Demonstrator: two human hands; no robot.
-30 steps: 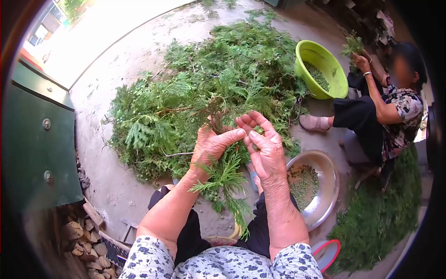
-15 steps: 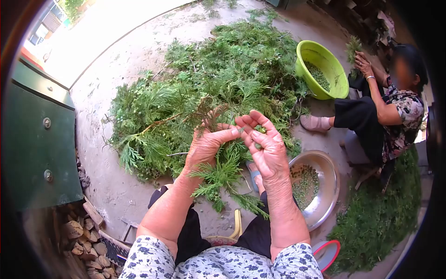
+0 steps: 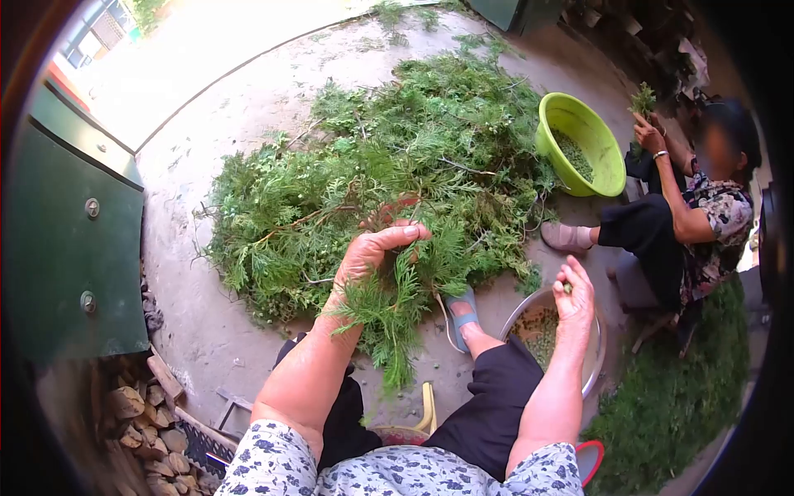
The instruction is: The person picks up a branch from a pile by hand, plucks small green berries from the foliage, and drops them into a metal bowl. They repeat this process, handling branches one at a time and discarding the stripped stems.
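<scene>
My left hand [image 3: 370,253] grips a leafy green cypress sprig [image 3: 389,312] that hangs down over my knees. My right hand [image 3: 573,299] is out to the right, above the metal bowl [image 3: 597,347] of small green seeds [image 3: 538,326], pinching something small and green between its fingertips. In front of me, on the concrete ground, lies a large pile of green branches [image 3: 389,165].
Another person [image 3: 695,207] sits at the right holding a sprig beside a lime-green basin [image 3: 583,145] of seeds. A heap of stripped greenery [image 3: 670,397] lies at lower right. A green metal cabinet [image 3: 66,248] and stacked firewood [image 3: 145,413] stand at left.
My right hand has left the sprig and swung right and down over the metal bowl. My left hand keeps hold of the sprig. The view shifted slightly.
</scene>
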